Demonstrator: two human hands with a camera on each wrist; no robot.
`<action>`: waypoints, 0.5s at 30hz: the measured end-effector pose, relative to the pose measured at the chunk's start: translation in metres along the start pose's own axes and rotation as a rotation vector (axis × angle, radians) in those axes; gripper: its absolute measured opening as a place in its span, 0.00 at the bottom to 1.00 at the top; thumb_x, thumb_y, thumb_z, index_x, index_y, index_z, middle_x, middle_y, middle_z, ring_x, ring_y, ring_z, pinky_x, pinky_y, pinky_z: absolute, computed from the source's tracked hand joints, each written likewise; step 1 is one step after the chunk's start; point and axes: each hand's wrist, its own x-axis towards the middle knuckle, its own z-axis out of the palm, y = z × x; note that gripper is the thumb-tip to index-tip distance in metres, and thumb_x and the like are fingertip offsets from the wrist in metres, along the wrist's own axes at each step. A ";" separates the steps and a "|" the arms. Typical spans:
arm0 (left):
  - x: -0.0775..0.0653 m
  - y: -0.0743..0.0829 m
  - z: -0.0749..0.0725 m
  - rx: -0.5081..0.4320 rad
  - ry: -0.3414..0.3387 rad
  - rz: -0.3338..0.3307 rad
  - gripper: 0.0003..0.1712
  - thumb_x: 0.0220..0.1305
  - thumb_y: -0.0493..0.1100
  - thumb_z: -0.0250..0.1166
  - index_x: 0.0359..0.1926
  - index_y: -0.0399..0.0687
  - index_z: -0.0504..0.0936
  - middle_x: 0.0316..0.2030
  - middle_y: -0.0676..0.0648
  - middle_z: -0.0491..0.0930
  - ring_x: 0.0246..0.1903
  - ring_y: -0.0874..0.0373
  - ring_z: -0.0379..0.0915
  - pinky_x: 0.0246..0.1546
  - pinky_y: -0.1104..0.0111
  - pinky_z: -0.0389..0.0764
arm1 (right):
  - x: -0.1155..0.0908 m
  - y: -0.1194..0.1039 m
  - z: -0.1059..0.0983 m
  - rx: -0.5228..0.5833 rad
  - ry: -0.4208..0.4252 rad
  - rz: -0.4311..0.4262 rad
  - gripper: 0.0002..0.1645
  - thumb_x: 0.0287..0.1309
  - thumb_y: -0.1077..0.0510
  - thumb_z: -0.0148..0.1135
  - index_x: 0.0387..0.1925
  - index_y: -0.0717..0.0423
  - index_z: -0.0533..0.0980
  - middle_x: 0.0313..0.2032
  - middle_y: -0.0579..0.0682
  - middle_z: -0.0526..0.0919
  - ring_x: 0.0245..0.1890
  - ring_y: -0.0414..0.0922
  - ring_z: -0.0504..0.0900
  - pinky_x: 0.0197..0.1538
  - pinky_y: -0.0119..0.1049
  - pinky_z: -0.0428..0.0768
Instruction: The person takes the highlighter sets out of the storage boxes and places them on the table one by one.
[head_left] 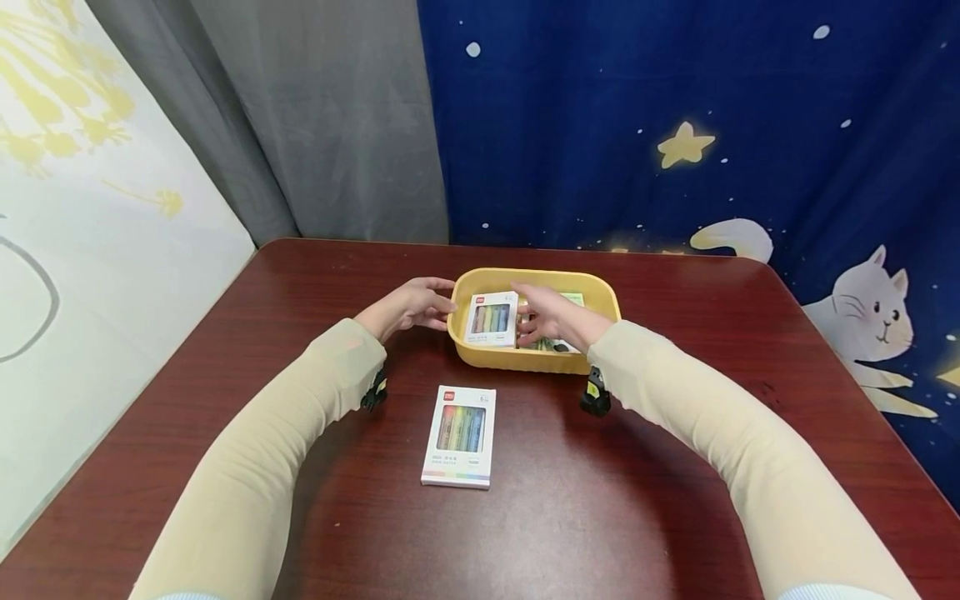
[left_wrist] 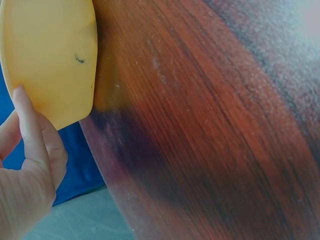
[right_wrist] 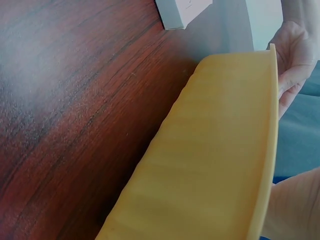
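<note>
So, two white boxes are in play: one sits at the left end of the yellow basket [head_left: 517,360], the other lies flat on the dark red bench [head_left: 570,517] just in front. That nearer box [head_left: 459,462] has a cut-out window showing coloured sticks [head_left: 461,429], red, yellow, green and blue, with a rainbow stripe along its bottom edge. The box in the basket [head_left: 490,333] wears the same kind of window. Now the lettering: a red logo [head_left: 448,395] top left, a 6 at top right, and finer print too small to read. And the hands! The left hand [head_left: 414,304] meets the basket's left rim, its fingers loosely extended. The right hand [head_left: 558,315] is inside, fingers at the boxed sticks' right edge; whether it grips cannot be told. Beyond them, something partly green [head_left: 573,297] peeks out, mostly hidden.
</note>
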 end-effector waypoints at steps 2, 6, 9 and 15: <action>0.000 0.000 0.000 0.004 0.000 -0.001 0.34 0.61 0.30 0.56 0.67 0.46 0.58 0.40 0.42 0.70 0.23 0.61 0.74 0.23 0.71 0.83 | 0.002 0.001 0.000 0.021 0.007 0.006 0.38 0.67 0.43 0.41 0.71 0.44 0.39 0.68 0.60 0.46 0.62 0.59 0.60 0.60 0.56 0.67; 0.000 0.001 0.000 0.006 0.003 -0.002 0.34 0.61 0.29 0.56 0.67 0.46 0.58 0.42 0.42 0.70 0.23 0.62 0.74 0.23 0.71 0.83 | 0.006 0.002 0.000 0.019 0.020 0.013 0.36 0.67 0.45 0.41 0.70 0.46 0.41 0.68 0.61 0.47 0.60 0.56 0.63 0.57 0.53 0.71; 0.000 0.001 0.001 0.001 -0.002 -0.003 0.34 0.61 0.29 0.56 0.67 0.46 0.58 0.42 0.42 0.70 0.23 0.61 0.74 0.23 0.71 0.83 | 0.008 0.002 0.001 -0.001 0.035 0.022 0.32 0.67 0.47 0.41 0.68 0.48 0.47 0.64 0.61 0.54 0.53 0.51 0.67 0.52 0.49 0.75; -0.001 0.001 0.001 -0.007 -0.010 -0.001 0.35 0.60 0.28 0.55 0.67 0.45 0.57 0.41 0.43 0.69 0.22 0.61 0.73 0.22 0.71 0.82 | 0.011 0.003 0.003 -0.017 0.007 0.033 0.28 0.67 0.51 0.43 0.64 0.55 0.55 0.53 0.59 0.67 0.49 0.50 0.71 0.55 0.50 0.73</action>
